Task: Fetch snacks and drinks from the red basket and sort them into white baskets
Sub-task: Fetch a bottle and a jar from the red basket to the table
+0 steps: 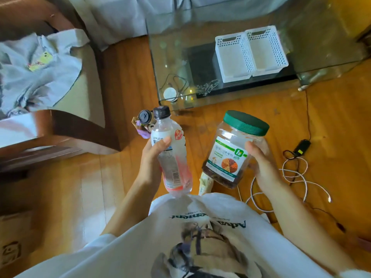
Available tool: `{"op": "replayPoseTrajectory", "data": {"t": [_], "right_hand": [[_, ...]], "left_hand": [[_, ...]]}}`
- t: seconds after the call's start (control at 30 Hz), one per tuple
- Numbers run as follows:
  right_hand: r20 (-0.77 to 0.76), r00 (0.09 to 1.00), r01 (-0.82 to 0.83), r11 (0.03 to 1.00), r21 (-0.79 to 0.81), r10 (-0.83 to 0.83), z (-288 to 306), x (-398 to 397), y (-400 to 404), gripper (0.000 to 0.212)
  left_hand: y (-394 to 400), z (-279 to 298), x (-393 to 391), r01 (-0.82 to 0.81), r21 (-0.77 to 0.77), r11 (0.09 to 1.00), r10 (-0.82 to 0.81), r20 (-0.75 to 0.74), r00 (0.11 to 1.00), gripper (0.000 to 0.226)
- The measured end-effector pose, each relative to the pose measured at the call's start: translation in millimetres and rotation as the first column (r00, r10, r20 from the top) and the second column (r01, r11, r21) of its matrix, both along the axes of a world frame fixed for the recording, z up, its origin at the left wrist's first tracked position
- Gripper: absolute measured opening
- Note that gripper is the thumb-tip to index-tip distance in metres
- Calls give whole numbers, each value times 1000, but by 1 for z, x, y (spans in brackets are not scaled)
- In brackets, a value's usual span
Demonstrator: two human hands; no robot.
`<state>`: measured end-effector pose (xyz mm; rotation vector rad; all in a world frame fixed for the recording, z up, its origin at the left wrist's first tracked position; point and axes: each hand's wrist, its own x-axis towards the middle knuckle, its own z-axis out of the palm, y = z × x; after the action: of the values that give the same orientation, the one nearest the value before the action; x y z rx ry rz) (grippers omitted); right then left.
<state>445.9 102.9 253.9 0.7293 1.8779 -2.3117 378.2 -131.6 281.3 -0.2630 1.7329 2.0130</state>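
Here, at the centre of the frame, a clear drink bottle (172, 155) with a dark cap is gripped around its middle by the left hand (153, 159), thumb pressed across the label; a second, smaller dark-capped bottle (143, 124) shows just behind it, though whether the same hand holds it cannot be told. Just to the right, the right hand (261, 163) wraps around the side of a clear snack jar (234, 149) with a green lid, tilted toward the upper right. Both are held above the wooden floor (124, 81), over the person's white printed shirt (200, 237). In the upper right, two white baskets (251, 53) sit touching side by side on a glass surface (180, 57). White and black cables (297, 177) lie on the floor at the right.
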Motion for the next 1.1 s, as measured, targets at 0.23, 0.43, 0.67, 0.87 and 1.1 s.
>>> {"op": "replayPoseTrajectory", "data": {"t": [0.23,0.43,0.67,0.87,1.1], "right_hand": [[41,996,-81,996,-30,82,7,-88,31,53],[66,991,-116,993,21,114,1,-175,48,69],[86,991,-110,992,56,105,5,-306,60,60],[125,987,-111,992,52,104,3,-380,65,82],[198,966,-185,979,82,165,-13,-455,88,87]], "left_hand": [[37,2,-73,-59,46,997,58,10,998,45],[53,-3,-157,-75,60,995,73,32,997,57],[57,6,-278,-80,34,996,80,7,997,73],[58,2,-355,-90,-10,996,90,18,996,72],[79,-19,-422,-155,-93,983,162,66,985,70]]}}
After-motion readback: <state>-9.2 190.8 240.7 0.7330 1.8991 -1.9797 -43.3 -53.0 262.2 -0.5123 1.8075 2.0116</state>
